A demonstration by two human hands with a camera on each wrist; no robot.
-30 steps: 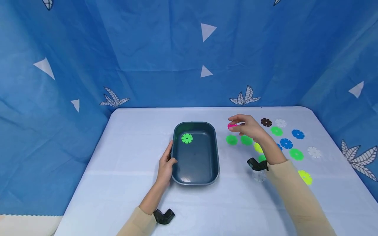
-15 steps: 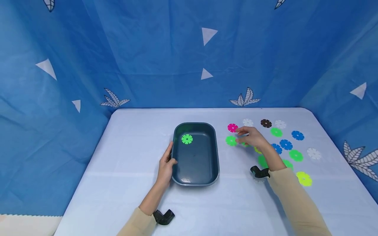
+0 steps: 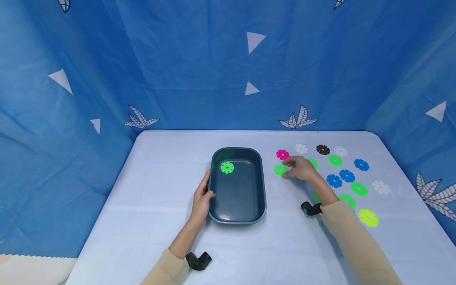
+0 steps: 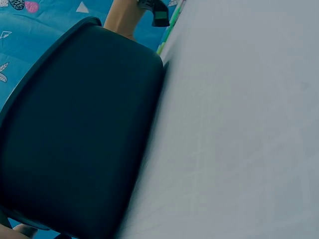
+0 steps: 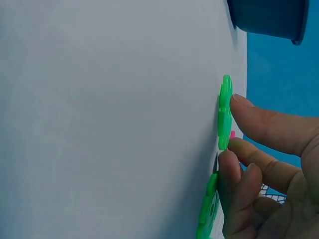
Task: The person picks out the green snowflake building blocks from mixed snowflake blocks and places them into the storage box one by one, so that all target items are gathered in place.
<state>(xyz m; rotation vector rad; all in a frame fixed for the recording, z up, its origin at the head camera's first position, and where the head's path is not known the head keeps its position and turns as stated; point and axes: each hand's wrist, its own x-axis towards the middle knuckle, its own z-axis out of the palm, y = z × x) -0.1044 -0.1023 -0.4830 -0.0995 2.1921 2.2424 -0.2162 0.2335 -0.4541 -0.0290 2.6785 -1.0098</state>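
My left hand [image 3: 201, 202] holds the left side of a dark blue-grey plastic tray [image 3: 263, 190], its thumb over the rim. A green notched disc [image 3: 227, 167] lies inside the tray. In the left wrist view the outer wall of the tray [image 4: 79, 129] fills much of the frame. To the right of the tray, my right hand [image 3: 301, 168] is low over the table, thumb and fingers spread at the near side of another green notched disc [image 3: 279, 170]. The right wrist view has the thumb and a fingertip by this green disc [image 5: 225, 112], which lies flat on the table.
A pink disc [image 3: 282, 154] lies just beyond the right hand. Several more notched discs are scattered to the right, among them a brown one [image 3: 323, 149], a blue one [image 3: 347, 175] and a yellow one [image 3: 368, 217]. A blue patterned cloth [image 3: 199, 71] hangs behind the white table [image 3: 153, 170].
My right hand has come down from above the pink disc toward the green disc nearer me. The pink disc lies on the table. My left hand stays on the tray.
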